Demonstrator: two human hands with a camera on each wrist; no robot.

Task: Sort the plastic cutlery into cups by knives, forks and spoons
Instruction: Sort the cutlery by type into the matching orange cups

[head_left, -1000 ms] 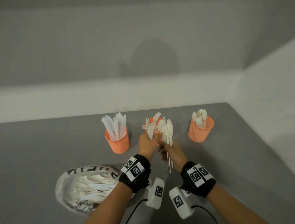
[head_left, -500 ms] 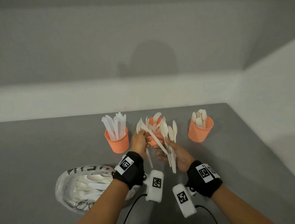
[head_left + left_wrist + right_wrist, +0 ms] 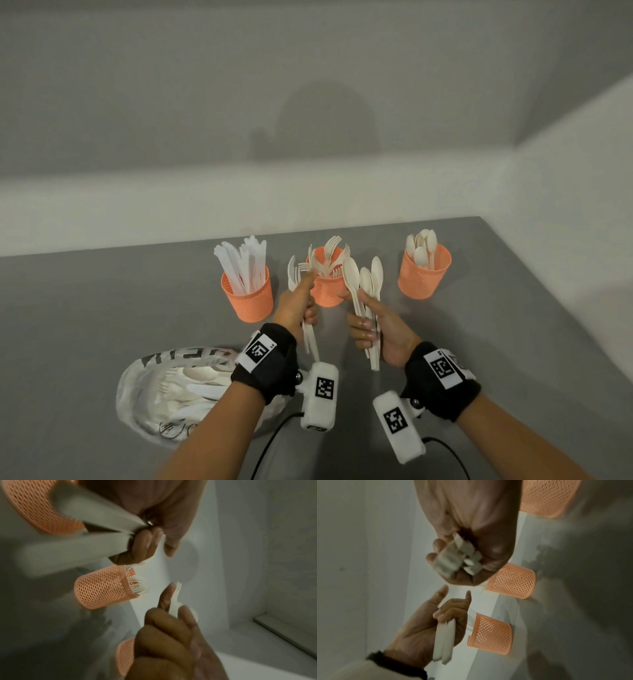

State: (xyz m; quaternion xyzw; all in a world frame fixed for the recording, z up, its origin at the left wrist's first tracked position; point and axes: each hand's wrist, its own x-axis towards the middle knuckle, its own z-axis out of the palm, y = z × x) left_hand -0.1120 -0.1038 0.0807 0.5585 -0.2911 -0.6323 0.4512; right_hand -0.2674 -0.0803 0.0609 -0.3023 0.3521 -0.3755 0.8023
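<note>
Hands are both full. Left hand (image 3: 297, 307) grips a few forks (image 3: 298, 270); right hand (image 3: 380, 330) grips three spoons (image 3: 363, 279). Past them, three orange cups (image 3: 424, 277) stand in a row on the grey surface (image 3: 102, 308): knives, forks, spoons. One bag (image 3: 164, 394) of cutlery lies near the left arm.

grey table (image 3: 102, 308), three orange cups (image 3: 247, 298), bag (image 3: 154, 404)

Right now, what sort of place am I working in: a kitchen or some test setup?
Likely a staged test setup, not a kitchen: a bare gray table in a plain white corner, three matching orange mesh cups, and tagged wristbands on both wrists.
</note>
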